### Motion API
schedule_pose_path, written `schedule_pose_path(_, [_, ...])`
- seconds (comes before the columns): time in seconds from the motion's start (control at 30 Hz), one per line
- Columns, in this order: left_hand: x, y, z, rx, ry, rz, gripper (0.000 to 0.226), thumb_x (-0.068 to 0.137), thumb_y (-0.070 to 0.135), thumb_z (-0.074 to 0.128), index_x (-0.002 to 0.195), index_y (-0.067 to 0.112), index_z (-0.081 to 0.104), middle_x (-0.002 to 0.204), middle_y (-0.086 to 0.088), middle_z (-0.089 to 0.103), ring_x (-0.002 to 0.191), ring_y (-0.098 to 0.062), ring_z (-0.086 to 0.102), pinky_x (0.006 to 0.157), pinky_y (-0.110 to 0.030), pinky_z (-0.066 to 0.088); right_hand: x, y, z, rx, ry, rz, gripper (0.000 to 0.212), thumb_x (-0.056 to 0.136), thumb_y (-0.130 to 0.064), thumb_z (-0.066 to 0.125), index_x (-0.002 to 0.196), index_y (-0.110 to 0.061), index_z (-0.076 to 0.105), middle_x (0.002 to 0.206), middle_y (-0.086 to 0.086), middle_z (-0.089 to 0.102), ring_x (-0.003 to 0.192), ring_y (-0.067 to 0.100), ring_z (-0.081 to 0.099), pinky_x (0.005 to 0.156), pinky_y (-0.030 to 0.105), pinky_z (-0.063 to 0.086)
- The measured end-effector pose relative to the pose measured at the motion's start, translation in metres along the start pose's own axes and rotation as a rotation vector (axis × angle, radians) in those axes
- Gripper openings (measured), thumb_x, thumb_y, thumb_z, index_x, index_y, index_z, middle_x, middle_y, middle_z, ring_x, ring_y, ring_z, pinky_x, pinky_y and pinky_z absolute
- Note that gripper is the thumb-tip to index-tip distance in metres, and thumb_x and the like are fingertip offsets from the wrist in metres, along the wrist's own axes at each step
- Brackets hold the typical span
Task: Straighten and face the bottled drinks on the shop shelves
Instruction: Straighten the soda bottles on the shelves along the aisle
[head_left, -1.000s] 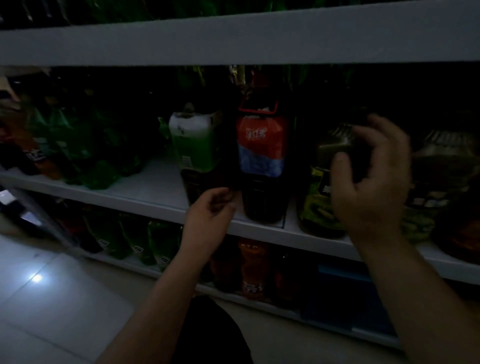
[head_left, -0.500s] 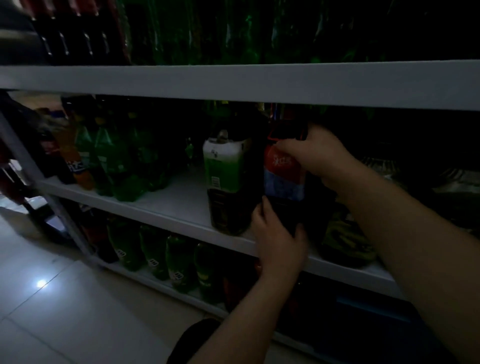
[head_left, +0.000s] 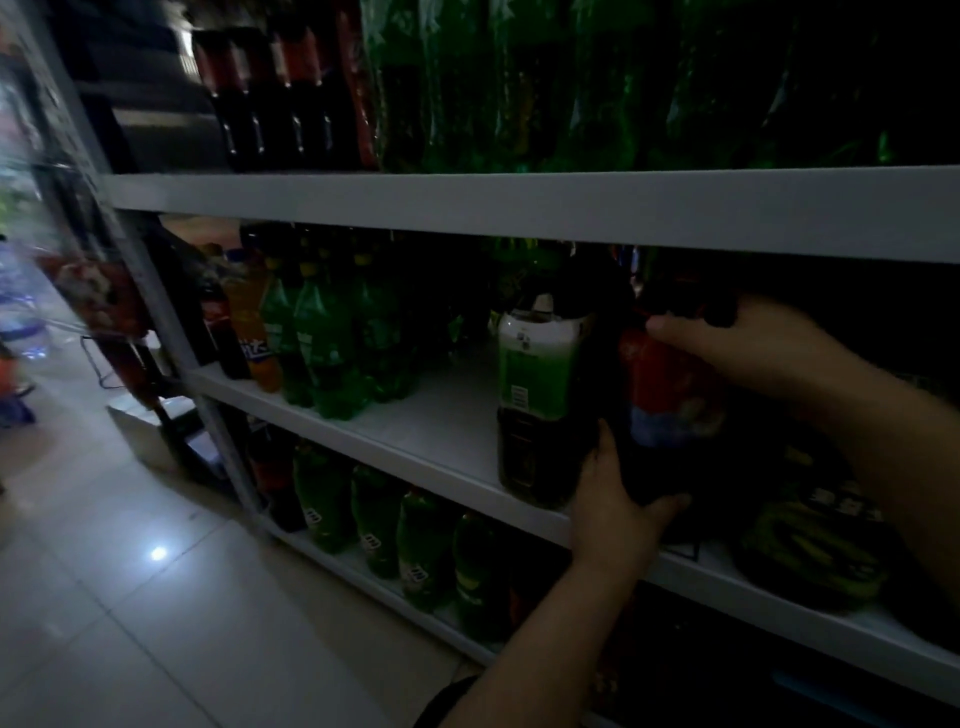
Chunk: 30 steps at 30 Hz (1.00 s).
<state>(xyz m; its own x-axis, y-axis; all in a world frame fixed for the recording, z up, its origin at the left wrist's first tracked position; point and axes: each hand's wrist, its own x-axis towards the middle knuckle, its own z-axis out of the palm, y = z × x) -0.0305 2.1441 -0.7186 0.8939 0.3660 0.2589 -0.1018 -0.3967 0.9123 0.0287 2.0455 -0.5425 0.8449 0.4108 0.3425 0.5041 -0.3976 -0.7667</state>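
Nothing legible. White characters on the orange bottle (head_left: 253, 338), well left of the green-labelled bottle (head_left: 537, 374), too blurred; likewise the red-labelled bottle (head_left: 660, 384) just right.

Head view, single unit.
Mount: your head, wide-angle lens.
Facing: forward and down, oblique to rack; shelves recede toward 10 o'clock.
Range: close, middle shelf (head_left: 431, 431) within your arm's reach.
Frame: upper shelf edge (head_left: 519, 208) at 12 o'clock, tiled floor (head_left: 156, 613) at 8 o'clock, your right hand (head_left: 763, 348) at 3 o'clock, left hand (head_left: 618, 504) at 5 o'clock, both gripping red-labelled bottle (head_left: 660, 395).
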Motion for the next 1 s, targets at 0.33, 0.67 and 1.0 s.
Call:
schedule_pose_path(0.33, [-0.002, -0.022, -0.020, 0.093, 0.035, 0.056, 0.076, 0.081, 0.049, 0.068, 0.146, 0.035, 0.032, 0.126, 0.026, 0.044, 0.116, 0.007, 0.040, 0.094, -0.011, 0.034, 0.002, 0.001, -0.024, -0.093, -0.159, 0.040, 0.043, 0.077, -0.044, 0.072, 0.116, -0.036, 0.056, 0.098, -0.015, 0.058, 0.083, -0.001, 0.054, 0.069, 0.018, 0.044])
schedule_pose_path(0.67, [-0.002, -0.017, -0.029, 0.022, -0.163, -0.005, 0.065, 0.093, 0.031, 0.057, 0.149, 0.030, 0.024, 0.134, 0.019, 0.040, 0.126, 0.000, 0.037, 0.102, -0.011, 0.029, -0.016, -0.009, -0.004, -0.418, 0.029, 0.040, 0.042, 0.083, -0.052, 0.062, 0.114, -0.024, 0.060, 0.096, -0.002, 0.058, 0.085, 0.018, 0.055, 0.069, 0.026, 0.041])
schedule_pose_path(1.0, [0.017, -0.013, -0.083, 0.168, 0.407, -0.006, 0.111, 0.051, 0.063, 0.078, 0.139, 0.031, 0.019, 0.130, 0.008, 0.028, 0.114, -0.004, 0.030, 0.095, -0.027, 0.033, -0.009, -0.043, 0.068, -0.417, 0.175, -0.472, 0.039, 0.090, -0.013, 0.048, 0.128, -0.005, 0.051, 0.125, 0.013, 0.054, 0.115, 0.027, 0.049, 0.095, 0.026, 0.033])
